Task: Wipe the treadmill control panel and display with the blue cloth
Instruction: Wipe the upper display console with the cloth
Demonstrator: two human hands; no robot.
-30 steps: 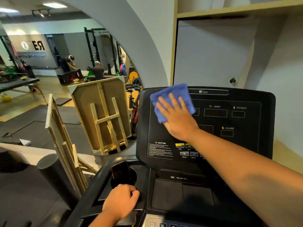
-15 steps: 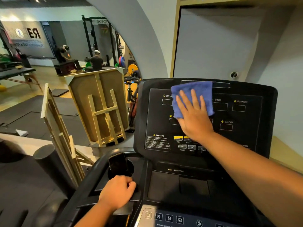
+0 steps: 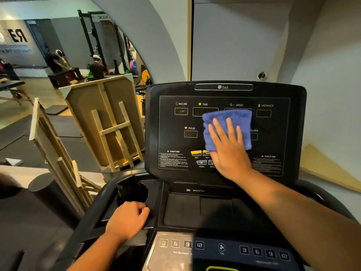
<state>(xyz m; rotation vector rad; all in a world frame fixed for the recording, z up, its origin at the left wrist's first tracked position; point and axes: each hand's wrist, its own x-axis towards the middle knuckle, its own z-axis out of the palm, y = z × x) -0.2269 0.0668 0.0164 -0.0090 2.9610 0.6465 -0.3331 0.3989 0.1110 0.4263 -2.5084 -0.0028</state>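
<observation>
The right hand (image 3: pixel 230 151) lay flat with straight fingers on the blue cloth (image 3: pixel 227 127) and pressed it against the display (image 3: pixel 175 122). The cloth sat in the middle of the display, under the words TIME and SPEED. It hid part of the small windows there. The palm covered some of the buttons below the cloth. The left hand (image 3: pixel 127 220) was curled round the edge of the treadmill's lower panel (image 3: pixel 214 212), just beside the cup holder (image 3: pixel 143 189). A dark phone (image 3: pixel 129 187) stood in that cup holder. A row of number buttons (image 3: pixel 181 243) ran along the bottom. Wooden frames (image 3: pixel 105 122) stood on the floor to the left.
</observation>
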